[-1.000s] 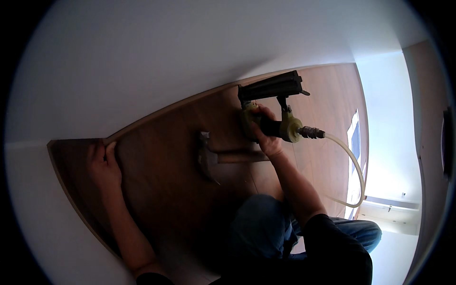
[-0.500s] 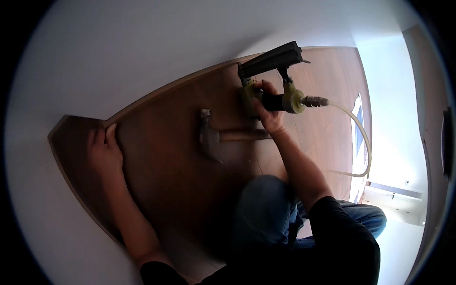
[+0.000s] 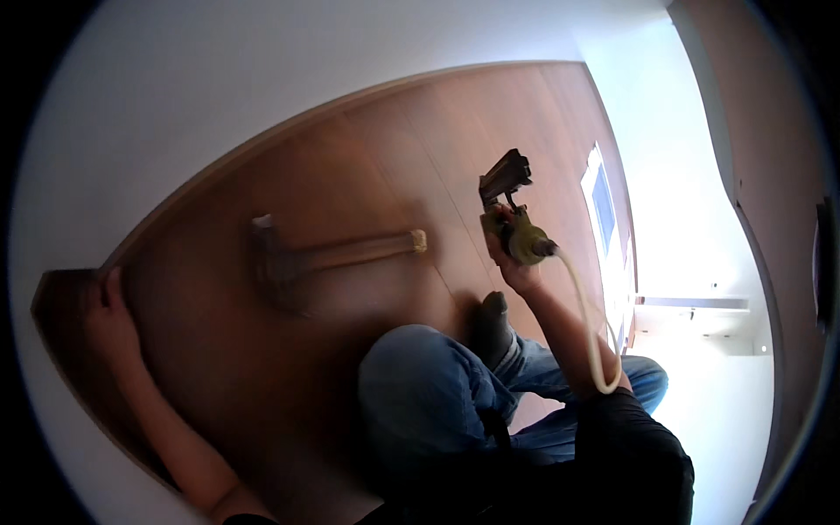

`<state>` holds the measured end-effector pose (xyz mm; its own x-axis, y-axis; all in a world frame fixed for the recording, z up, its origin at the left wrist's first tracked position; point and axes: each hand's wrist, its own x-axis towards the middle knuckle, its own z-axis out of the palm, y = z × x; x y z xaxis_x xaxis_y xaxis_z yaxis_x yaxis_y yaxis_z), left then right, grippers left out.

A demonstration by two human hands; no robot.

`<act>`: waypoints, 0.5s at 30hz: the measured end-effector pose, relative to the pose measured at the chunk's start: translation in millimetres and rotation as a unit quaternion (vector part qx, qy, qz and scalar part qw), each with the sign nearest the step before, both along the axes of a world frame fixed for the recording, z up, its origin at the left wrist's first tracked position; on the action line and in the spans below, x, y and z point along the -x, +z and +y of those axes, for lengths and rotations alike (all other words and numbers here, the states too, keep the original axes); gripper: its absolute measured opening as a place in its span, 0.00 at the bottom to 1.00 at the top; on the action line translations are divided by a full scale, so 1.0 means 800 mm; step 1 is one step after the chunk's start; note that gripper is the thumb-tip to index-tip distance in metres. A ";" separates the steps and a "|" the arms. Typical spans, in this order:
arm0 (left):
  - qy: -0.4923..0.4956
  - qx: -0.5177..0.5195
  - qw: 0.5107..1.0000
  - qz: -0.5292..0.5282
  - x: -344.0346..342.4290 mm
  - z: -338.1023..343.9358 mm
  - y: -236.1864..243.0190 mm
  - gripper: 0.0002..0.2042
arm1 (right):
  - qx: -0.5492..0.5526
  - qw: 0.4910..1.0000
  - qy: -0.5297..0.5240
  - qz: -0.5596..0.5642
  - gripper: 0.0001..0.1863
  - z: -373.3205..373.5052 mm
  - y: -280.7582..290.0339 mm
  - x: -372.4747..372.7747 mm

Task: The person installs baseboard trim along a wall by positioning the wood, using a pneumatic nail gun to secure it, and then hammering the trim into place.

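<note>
My right hand (image 3: pixel 506 248) is wrapped round a green and black air nailer (image 3: pixel 523 234), held up above the floor on the right. A pale air hose (image 3: pixel 573 280) loops from its end down past my forearm. At the far left, my left hand (image 3: pixel 112 324) reaches into the corner with its fingers stretched out, touching near the thin wooden trim (image 3: pixel 188 188) at the wall's foot. Its fingertips are dim and blurred. Between my hands a claw hammer (image 3: pixel 346 255) lies on the wood floor, head to the left, wooden handle to the right.
White wall (image 3: pixel 289 70) rises along the far side and the left. My bent knee in jeans (image 3: pixel 411 367) and a foot in a dark sock (image 3: pixel 493 328) stand close to the hammer. A white and blue sheet (image 3: pixel 602 206) lies at the right by a bright wall.
My right hand has drawn the nailer away from the trim, to the right and nearer me. The view has turned, so the hammer appears further left. My left hand remains at the corner.
</note>
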<state>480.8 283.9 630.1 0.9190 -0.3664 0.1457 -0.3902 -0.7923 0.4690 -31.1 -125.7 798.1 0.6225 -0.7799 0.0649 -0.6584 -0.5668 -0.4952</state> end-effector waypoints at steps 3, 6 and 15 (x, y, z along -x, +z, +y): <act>0.037 -0.015 0.998 0.042 -0.028 0.025 0.021 0.27 | 0.087 0.995 -0.010 0.050 0.29 -0.055 -0.024 0.049; 0.018 -0.046 0.998 0.030 -0.051 0.044 -0.021 0.29 | 0.181 0.961 -0.004 0.209 0.31 -0.093 -0.022 0.061; 0.002 -0.130 0.987 -0.090 -0.072 0.075 -0.090 0.36 | 0.252 0.900 -0.029 0.354 0.36 -0.184 -0.093 0.119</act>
<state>538.6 344.1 558.1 0.8884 -0.4093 0.2081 -0.4452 -0.8786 0.1729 -126.5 -272.6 723.9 0.6058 -0.7953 0.0219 -0.7437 -0.5562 0.3708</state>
